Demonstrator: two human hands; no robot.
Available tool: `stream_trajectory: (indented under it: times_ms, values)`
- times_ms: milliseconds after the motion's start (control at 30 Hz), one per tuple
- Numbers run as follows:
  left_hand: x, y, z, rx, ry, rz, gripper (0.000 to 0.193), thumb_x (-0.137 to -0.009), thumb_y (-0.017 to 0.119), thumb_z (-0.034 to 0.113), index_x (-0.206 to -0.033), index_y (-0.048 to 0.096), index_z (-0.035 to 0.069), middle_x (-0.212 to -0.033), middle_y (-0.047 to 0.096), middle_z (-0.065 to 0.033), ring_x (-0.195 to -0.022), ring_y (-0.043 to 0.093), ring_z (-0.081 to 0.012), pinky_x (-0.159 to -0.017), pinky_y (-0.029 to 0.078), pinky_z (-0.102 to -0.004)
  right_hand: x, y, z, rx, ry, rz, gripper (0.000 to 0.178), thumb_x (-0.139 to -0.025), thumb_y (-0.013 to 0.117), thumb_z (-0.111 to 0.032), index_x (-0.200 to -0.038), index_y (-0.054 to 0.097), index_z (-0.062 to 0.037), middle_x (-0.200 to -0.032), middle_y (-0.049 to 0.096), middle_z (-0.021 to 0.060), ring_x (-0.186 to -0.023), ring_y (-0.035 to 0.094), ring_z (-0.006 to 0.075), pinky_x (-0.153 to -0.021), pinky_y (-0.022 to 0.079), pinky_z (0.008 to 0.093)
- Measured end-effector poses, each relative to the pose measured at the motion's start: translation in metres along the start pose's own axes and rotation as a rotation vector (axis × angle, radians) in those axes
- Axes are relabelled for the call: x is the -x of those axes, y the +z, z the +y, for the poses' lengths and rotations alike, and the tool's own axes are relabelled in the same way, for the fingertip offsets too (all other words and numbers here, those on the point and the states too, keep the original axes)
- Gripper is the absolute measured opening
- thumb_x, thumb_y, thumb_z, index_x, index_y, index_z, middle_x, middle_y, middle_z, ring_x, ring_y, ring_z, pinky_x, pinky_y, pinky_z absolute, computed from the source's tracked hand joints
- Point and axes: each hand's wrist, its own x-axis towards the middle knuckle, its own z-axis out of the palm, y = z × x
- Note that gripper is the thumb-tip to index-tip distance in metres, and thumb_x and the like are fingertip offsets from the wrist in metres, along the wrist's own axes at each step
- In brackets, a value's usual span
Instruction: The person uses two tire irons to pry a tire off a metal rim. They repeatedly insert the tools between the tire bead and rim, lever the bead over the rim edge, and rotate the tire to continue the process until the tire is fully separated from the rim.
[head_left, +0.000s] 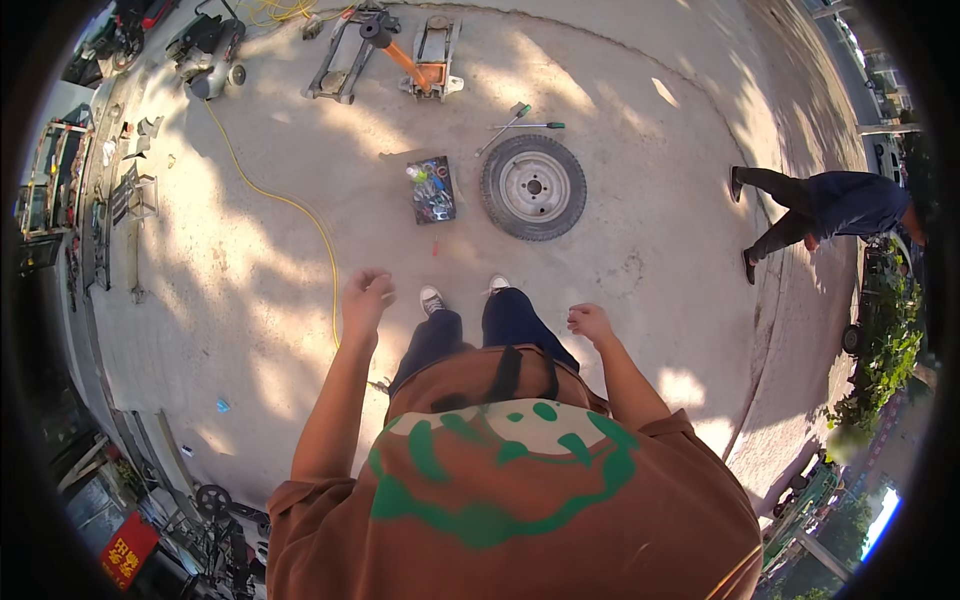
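Note:
My left hand [368,296] hangs in the air over the ground, its fingers loosely bent and apart, with nothing visible in it. On the other side of my body, my right hand [590,321] is also raised, fingers slightly curled, and no object shows in it. Ahead of my feet lies a wheel with a black tyre [569,217] and a pale steel rim. Left of it is a dark open tray [418,212] of mixed tools. Two green-handled tools [521,112] lie just beyond the tyre. A small red tool [435,247] rests between the tray and my shoes.
Farther ahead stand floor jacks [432,72], one with an orange lever. A yellow hose [322,232] snakes along the ground at left. A person in dark clothes [840,202] walks at right. Metal stands [133,195] line the left side; green plants [885,340] grow at right.

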Motion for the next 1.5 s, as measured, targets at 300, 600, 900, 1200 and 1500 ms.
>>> stream_trajectory:
  times_ms: [300,600,900,1200,1500]
  values:
    - [-0.042,0.105,0.042,-0.032,0.058,-0.154,0.012,-0.097,0.064,0.015,-0.107,0.064,0.009,-0.107,0.068,-0.0028,-0.093,0.064,-0.0140,-0.084,0.055,-0.0318,-0.018,-0.042,0.002,-0.051,0.075,0.024,0.023,-0.089,0.065,-0.009,-0.108,0.071,0.0046,-0.082,0.070,0.0083,-0.067,0.067,0.0158,-0.058,0.055,0.0287]
    - [-0.043,0.194,0.035,-0.015,-0.109,-0.204,0.013,-0.097,0.065,0.015,-0.107,0.064,0.007,-0.104,0.068,-0.0034,-0.090,0.064,-0.0130,-0.080,0.055,-0.0286,-0.098,-0.094,-0.078,0.301,-0.059,0.032,0.026,-0.089,0.070,-0.014,-0.109,0.072,0.0038,-0.086,0.073,0.0093,-0.072,0.071,0.0160,-0.062,0.058,0.0300]
    - [-0.121,0.220,0.066,-0.099,-0.130,-0.242,0.014,-0.098,0.063,0.016,-0.108,0.065,0.006,-0.105,0.069,-0.0047,-0.091,0.065,-0.0138,-0.083,0.055,-0.0305,-0.126,-0.107,-0.165,0.245,-0.108,0.077,0.030,-0.089,0.070,-0.019,-0.109,0.072,0.0020,-0.089,0.075,0.0102,-0.074,0.072,0.0161,-0.067,0.059,0.0315]
    - [-0.158,0.226,0.106,-0.076,-0.151,-0.234,0.014,-0.098,0.062,0.016,-0.108,0.065,0.007,-0.104,0.069,-0.0035,-0.092,0.064,-0.0130,-0.083,0.054,-0.0298,-0.104,-0.133,-0.176,0.198,0.015,0.123,0.030,-0.091,0.067,-0.016,-0.112,0.071,0.0041,-0.089,0.075,0.0110,-0.074,0.072,0.0158,-0.066,0.058,0.0305]
    - [-0.190,0.264,0.118,0.070,-0.148,-0.162,0.016,-0.096,0.063,0.013,-0.106,0.063,0.001,-0.096,0.066,-0.0069,-0.085,0.064,-0.0155,-0.075,0.052,-0.0282,-0.138,-0.198,-0.234,0.209,-0.018,0.135,0.027,-0.094,0.066,-0.013,-0.116,0.069,0.0016,-0.090,0.073,0.0091,-0.073,0.070,0.0154,-0.065,0.057,0.0285]
